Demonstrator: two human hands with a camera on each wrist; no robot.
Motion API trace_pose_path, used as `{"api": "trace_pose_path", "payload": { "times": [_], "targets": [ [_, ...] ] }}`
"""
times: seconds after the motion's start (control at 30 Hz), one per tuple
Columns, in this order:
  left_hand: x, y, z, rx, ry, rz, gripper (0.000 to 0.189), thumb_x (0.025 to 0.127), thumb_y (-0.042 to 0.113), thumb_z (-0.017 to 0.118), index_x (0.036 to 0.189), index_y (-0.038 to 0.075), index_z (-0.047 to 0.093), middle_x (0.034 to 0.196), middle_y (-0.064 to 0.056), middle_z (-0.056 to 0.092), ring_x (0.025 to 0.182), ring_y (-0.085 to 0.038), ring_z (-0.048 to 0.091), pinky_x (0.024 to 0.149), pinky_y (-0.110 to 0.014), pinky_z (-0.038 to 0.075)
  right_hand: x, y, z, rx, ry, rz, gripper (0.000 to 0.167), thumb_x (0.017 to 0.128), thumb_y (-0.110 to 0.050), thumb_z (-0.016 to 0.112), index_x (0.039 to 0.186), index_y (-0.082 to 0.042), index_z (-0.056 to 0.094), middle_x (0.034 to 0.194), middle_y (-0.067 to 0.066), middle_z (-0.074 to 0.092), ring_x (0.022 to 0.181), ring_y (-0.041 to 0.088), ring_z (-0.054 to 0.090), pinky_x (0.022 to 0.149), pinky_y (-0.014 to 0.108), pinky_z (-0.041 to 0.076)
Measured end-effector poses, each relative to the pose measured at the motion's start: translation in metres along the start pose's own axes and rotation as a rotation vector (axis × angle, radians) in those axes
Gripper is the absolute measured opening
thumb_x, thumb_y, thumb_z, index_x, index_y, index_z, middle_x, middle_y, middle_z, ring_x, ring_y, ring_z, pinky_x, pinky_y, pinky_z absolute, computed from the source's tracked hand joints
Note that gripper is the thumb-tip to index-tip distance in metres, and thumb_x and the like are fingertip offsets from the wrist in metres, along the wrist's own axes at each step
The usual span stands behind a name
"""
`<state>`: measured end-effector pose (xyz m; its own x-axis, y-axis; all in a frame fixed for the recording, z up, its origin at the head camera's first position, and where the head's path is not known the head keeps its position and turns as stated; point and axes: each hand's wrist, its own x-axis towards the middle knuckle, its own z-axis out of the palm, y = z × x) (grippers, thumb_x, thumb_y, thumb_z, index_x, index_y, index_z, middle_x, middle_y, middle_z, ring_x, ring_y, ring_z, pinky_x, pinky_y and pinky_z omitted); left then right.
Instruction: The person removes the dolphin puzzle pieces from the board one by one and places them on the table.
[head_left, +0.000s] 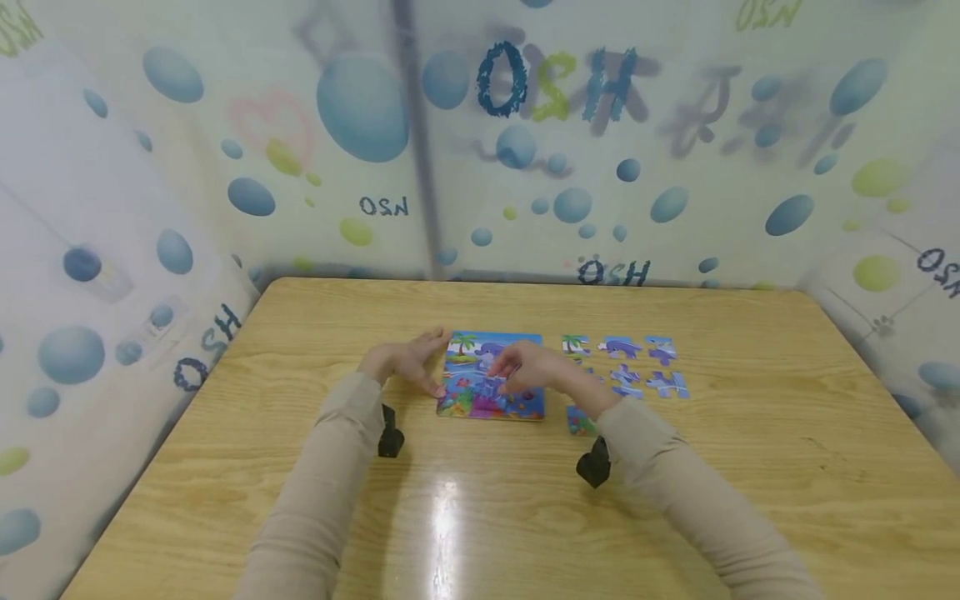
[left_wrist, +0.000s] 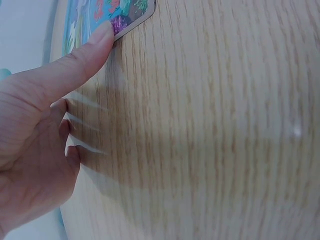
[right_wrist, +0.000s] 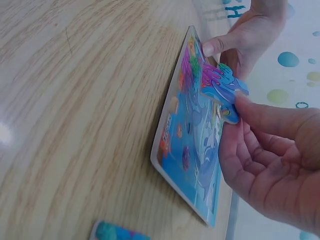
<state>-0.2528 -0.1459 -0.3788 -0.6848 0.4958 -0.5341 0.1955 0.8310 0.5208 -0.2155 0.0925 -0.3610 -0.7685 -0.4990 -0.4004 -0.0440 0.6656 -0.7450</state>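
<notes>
A puzzle board (head_left: 528, 410) with a printed sea scene lies flat on the table. At its left edge is my left hand (head_left: 408, 361), fingers spread; in the left wrist view its thumb (left_wrist: 100, 42) rests on the board's corner. My right hand (head_left: 536, 367) is over the board's middle. Between thumb and fingers it pinches a puzzle piece (right_wrist: 220, 85) printed in blue, pink and green, tilted above the board in the right wrist view. Whether the piece touches the board, I cannot tell.
Several loose puzzle pieces (head_left: 667, 383) lie to the board's right, some partly hidden by my right forearm. One more piece (head_left: 580, 421) lies nearer me beside that wrist. The wooden table (head_left: 480, 533) ends at a patterned curtain (head_left: 480, 192) at the back.
</notes>
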Motion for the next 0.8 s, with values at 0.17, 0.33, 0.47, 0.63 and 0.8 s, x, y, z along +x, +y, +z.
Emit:
{"api": "trace_pose_path", "payload": {
  "times": [0.17,0.33,0.47,0.63,0.8],
  "targets": [
    [0.001,-0.001,0.0,0.015,0.001,0.004,0.106,0.076,0.025,0.073,0.148,0.013,-0.004,0.153,-0.01,-0.017,0.141,-0.031,-0.016,0.114,-0.053,-0.003,-0.01,0.005,-0.008,0.043,-0.003,-0.008,0.024,0.081,-0.006,0.065,0.105,-0.003,0.062,0.105,0.012,0.06,0.09,0.019,0.057,0.073,0.03,0.052],
    [0.0,0.0,0.0,-0.009,0.004,0.005,0.106,0.076,0.026,0.074,0.148,0.012,-0.003,0.153,-0.011,-0.016,0.14,-0.032,-0.016,0.114,-0.054,-0.003,-0.018,0.011,-0.015,0.062,-0.002,0.005,0.026,0.083,-0.007,0.065,0.108,-0.003,0.062,0.105,0.013,0.06,0.09,0.019,0.06,0.079,0.032,0.054],
    [0.0,-0.001,0.001,-0.007,-0.002,0.003,0.106,0.076,0.026,0.073,0.148,0.012,-0.003,0.153,-0.011,-0.017,0.14,-0.032,-0.017,0.114,-0.054,-0.003,-0.024,0.016,-0.022,0.078,-0.011,0.023,0.026,0.084,-0.007,0.063,0.11,-0.003,0.061,0.107,0.012,0.06,0.093,0.019,0.059,0.083,0.035,0.054],
    [0.0,0.0,0.0,-0.006,0.0,0.007,0.105,0.076,0.027,0.073,0.148,0.012,-0.003,0.153,-0.011,-0.016,0.14,-0.032,-0.017,0.114,-0.055,-0.003,-0.032,0.026,-0.031,0.075,-0.013,0.013,0.026,0.085,-0.007,0.061,0.111,-0.002,0.059,0.105,0.012,0.06,0.09,0.019,0.059,0.083,0.038,0.053],
    [-0.001,0.001,-0.001,-0.009,-0.012,0.017,0.105,0.077,0.028,0.072,0.148,0.011,-0.004,0.153,-0.012,-0.017,0.14,-0.032,-0.018,0.114,-0.055,-0.003,-0.042,0.036,-0.04,0.062,-0.016,0.029,0.028,0.085,-0.009,0.062,0.111,0.0,0.058,0.1,0.009,0.059,0.086,0.016,0.056,0.08,0.037,0.052]
  ]
}}
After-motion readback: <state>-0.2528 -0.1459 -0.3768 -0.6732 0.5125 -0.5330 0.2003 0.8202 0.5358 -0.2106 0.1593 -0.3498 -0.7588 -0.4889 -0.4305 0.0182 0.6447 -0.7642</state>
